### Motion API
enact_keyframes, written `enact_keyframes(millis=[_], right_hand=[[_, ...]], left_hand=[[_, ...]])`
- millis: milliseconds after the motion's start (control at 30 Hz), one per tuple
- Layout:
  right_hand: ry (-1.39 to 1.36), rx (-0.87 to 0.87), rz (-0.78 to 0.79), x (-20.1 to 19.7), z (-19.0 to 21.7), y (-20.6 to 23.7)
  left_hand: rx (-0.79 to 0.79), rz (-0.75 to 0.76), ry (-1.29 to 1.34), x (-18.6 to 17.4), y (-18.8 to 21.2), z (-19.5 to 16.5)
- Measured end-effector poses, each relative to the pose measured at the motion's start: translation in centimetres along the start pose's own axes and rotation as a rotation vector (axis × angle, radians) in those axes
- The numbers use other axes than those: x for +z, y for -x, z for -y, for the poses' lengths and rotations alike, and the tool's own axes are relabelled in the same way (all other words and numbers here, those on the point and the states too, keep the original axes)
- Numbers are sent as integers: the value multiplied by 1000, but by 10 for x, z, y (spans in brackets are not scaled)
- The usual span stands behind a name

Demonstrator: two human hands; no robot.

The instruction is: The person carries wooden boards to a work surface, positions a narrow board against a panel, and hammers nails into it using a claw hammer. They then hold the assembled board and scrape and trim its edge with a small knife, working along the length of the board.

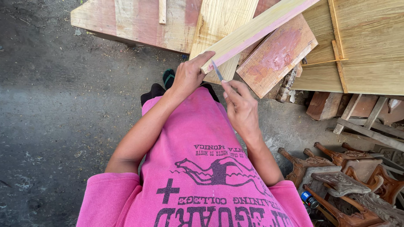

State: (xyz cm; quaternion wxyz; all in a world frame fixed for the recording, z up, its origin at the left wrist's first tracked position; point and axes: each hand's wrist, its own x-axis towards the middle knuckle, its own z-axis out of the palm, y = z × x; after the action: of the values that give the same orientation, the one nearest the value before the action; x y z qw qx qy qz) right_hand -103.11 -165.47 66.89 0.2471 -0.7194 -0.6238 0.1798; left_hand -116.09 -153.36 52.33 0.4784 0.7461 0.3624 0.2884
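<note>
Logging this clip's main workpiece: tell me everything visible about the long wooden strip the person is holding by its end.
The wooden strip is a long, narrow, pale plank with straight grain and a pink-tinted lower edge. It slants from the near end at centre frame up to the right, past the top edge, lying across other boards. The left hand grips its near end, index finger laid along the top. The right hand holds a small blue pencil with its tip at the end face. The end looks cut square.

Soft even daylight, faint shadows, sharp focus throughout, slight wide-angle stretch at the edges
</note>
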Motion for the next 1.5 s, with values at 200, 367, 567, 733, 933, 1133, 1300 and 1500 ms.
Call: enact_keyframes(millis=[200,367,567,733,933,1133,1300,1500], right_hand=[[-58,38,73,4,8,3],[-93,78,73,8,4,5],[-169,21,3,5,-10,13],[-164,63,-98,17,-24,12],[-172,69,-103,20,-29,19],[-95,19,-125,12,-31,7],[-153,76,10,10,-25,7],[-68,-69,15,8,-21,11]], left_hand=[[62,-24,-12,0,0,3],[54,-13,-10,-1,0,6],[48,-40,-8,-1,1,8],[1,-16,-27,-3,0,6],[5,-13,-15,-4,1,4],[-3,10,-42,-3,0,3],[29,-2,-34,-6,1,1],[38,-6,-24,-7,1,1]])
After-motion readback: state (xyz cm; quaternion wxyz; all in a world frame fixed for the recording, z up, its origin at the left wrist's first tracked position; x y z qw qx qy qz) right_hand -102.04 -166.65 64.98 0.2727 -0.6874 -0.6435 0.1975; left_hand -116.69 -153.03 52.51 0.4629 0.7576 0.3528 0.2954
